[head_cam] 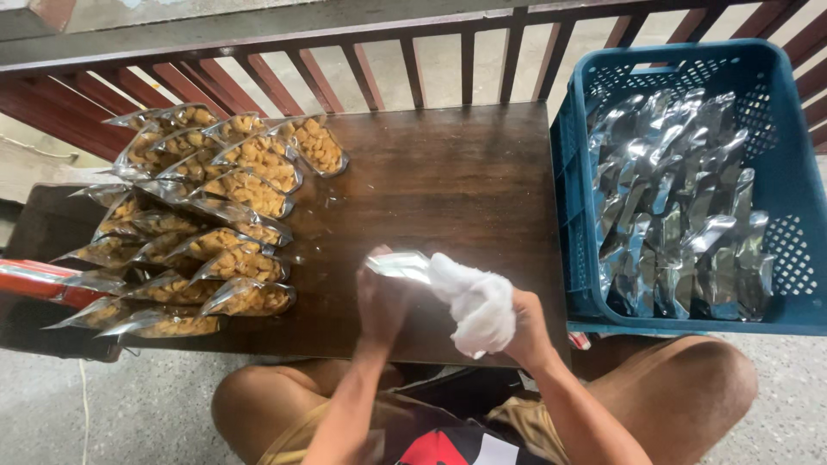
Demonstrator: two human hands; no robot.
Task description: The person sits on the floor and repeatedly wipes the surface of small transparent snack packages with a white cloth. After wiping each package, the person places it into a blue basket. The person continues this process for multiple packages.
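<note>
At the far left a red bar (39, 282) runs along the edge of the dark wooden table (448, 181). Just beside it, on the left part of the table, lie the filled pouches (207, 215): clear-fronted silver bags of golden-brown snack pieces, overlapping one another in slanting rows from the far edge to the near one.

Toward the middle, over the near edge of the table, the left hand (382, 303) holds a silver pouch (398, 265) up by its lower part; its fingers are closed around the pouch, and the pouch's upper edge sticks out above them, tilted toward the right. Touching that pouch from the right is a white cloth (475, 303), bunched into a wad and pressed against the pouch's side. The right hand (527, 331) grips the cloth, its fingers curled shut into the fabric.

Below the hands are the person's bare knees, set apart on either side of the table's near edge.

At the right, touching the table's end, stands a blue plastic crate (788, 172) with perforated walls. Inside it lies a heap of empty silver pouches (680, 207), stacked flat and leaning on one another. Behind everything runs a reddish-brown wooden railing (413, 60).
</note>
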